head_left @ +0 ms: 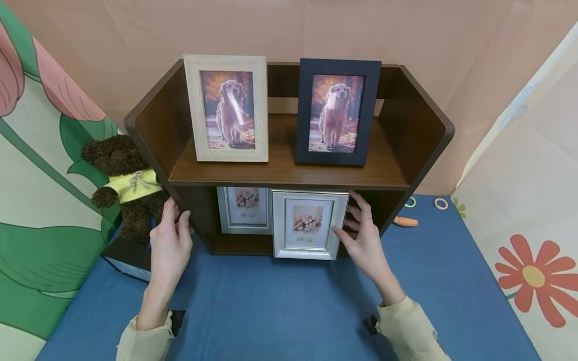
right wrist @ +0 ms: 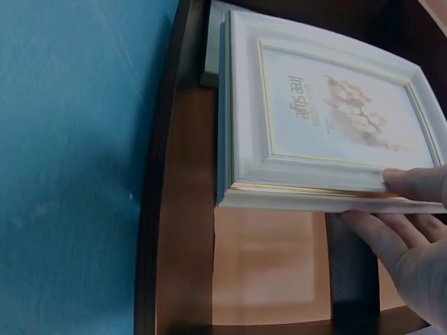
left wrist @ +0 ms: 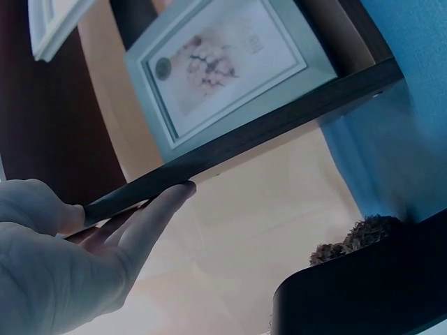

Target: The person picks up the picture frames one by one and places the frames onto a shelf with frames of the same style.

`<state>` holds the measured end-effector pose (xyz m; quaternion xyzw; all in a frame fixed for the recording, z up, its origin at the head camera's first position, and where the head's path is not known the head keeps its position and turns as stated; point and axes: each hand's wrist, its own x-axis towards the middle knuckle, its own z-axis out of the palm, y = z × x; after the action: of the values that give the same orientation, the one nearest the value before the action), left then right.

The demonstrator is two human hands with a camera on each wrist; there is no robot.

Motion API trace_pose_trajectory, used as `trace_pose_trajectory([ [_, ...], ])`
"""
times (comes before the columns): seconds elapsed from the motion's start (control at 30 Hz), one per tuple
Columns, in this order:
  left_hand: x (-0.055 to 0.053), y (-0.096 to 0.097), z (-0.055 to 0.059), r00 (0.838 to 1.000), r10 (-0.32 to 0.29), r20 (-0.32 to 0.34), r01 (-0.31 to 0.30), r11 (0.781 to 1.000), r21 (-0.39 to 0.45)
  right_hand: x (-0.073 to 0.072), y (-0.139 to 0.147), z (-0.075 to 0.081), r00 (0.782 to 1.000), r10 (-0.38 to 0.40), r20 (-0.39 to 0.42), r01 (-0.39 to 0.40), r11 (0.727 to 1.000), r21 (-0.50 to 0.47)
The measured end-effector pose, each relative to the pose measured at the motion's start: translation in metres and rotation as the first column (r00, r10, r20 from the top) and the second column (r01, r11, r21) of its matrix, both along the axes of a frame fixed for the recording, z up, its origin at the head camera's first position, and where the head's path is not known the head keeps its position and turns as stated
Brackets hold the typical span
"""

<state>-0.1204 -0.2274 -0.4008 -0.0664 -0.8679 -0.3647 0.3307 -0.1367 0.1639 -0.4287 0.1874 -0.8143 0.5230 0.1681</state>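
My right hand (head_left: 363, 240) pinches the right edge of a silvery-white picture frame (head_left: 278, 230) with a flower print, at the front of the lower compartment of a dark brown shelf (head_left: 289, 179). In the right wrist view, the thumb is on the front of the frame (right wrist: 248, 105) and the other fingers are behind it. My left hand (head_left: 169, 245) grips the shelf's left side panel (left wrist: 230, 150), thumb on one face and fingers on the other. Left of the held frame, a grey-blue picture frame (head_left: 223, 220) stands in the same compartment, partly covered by it.
A cream picture frame (head_left: 192, 110) and a navy one (head_left: 304, 113) stand on the upper level. A brown teddy bear (head_left: 135, 183) sits on a black box (head_left: 128, 258) to the left. Rings (head_left: 440, 203) and an orange toy carrot (head_left: 405, 221) lie right on the blue cloth (head_left: 271, 311).
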Motion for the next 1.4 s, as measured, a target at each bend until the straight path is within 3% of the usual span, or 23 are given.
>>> trace_pose_trajectory([
  [0.47,0.001,0.001,0.001,1.0,-0.001,0.0,0.001,1.0,-0.002,-0.017,0.007,-0.003,0.997,-0.082,0.007,0.082,0.997,-0.007],
  [0.87,0.0,0.0,0.0,1.0,0.002,-0.012,-0.003,1.0,-0.012,-0.027,0.002,-0.002,0.98,-0.182,0.081,0.184,0.983,-0.014],
  [1.4,0.0,-0.001,-0.002,1.0,-0.002,-0.019,0.002,1.0,-0.013,-0.048,0.001,-0.013,0.988,-0.15,0.034,0.151,0.988,-0.026],
])
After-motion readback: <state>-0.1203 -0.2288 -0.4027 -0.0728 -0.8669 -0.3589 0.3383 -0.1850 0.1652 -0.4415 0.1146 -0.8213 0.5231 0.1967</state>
